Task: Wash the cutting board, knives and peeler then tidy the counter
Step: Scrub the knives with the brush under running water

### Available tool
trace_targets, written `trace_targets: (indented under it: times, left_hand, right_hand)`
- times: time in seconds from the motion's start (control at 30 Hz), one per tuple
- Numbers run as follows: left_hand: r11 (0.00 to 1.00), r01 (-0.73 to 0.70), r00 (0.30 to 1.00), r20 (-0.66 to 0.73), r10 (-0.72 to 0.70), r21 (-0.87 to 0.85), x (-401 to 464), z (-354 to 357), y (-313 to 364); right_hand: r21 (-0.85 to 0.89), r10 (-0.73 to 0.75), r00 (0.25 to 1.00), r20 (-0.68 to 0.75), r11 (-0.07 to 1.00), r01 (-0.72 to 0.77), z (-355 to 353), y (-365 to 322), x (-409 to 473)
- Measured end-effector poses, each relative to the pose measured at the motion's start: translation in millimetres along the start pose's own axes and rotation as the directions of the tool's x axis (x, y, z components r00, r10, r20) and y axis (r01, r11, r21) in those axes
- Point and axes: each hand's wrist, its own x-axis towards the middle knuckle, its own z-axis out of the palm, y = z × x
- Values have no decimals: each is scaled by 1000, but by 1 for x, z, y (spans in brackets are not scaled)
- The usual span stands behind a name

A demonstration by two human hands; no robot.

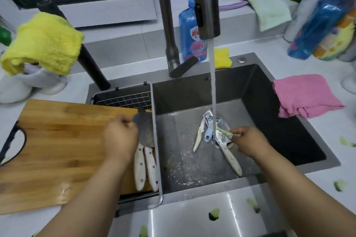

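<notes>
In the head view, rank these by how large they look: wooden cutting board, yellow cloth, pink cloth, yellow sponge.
1. Wooden cutting board, clearly largest.
2. Fluffy yellow cloth and pink cloth look about equal; they lie at different distances from the camera, so I will not rank them.
3. Yellow sponge behind the sink, smallest.

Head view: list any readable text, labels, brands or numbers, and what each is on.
No text here reads cleanly.
Blue detergent bottle behind the faucet: a label with one large white character, partly hidden by the faucet, and smaller print too blurred to read.
Packages on the right counter: printed graphics, motion-blurred, nothing legible.
Sink back wall: a tiny mark near the water stream, too small to read.
</notes>
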Motion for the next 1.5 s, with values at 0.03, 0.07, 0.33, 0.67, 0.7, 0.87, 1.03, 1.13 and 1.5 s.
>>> trace_targets:
  times: [0.03, 0.07, 0.33, 0.67, 0.7, 0.87, 1.03, 1.13, 1.5]
  left_hand:
    - [997, -33, 999, 8, 33, -73, -3, 5, 16]
    - [990, -29, 998, 60, 37, -141, -6, 14, 32]
    - [872, 413, 698, 706, -117, -263, -52, 131, 114]
    - [813, 582, 473, 815, -336, -3, -81, 215, 107]
    - [820, 571, 459, 816, -351, 31, -82, 221, 107]
    - [814, 563, 387, 825, -411, 142, -85, 254, 110]
    - [841, 486, 394, 799, -454, 239, -92, 284, 106]
    - [861, 407, 385, 797, -466, 306, -99, 301, 102]
    - [878, 160, 324, 816, -479, 452, -100, 328, 93]
  right_hand:
    - [5, 0, 1000, 2, 1000, 0, -6, 1, 1]
    - [6, -2, 1000, 1, 1000, 2, -12, 2, 2]
    - [-13, 44, 999, 14, 999, -44, -38, 16, 13]
    - [-57, 64, 997, 30, 996, -63, -68, 38, 25]
    - [-61, 69, 997, 34, 996, -67, -70, 40, 26]
    - [-82, 72, 997, 33, 994, -70, -76, 49, 32]
    - [-132, 69, 997, 40, 989, -64, -76, 53, 41]
    - [-125, 67, 997, 39, 990, -62, -73, 58, 46]
    - [-10, 26, 1000, -9, 1000, -26, -69, 69, 53]
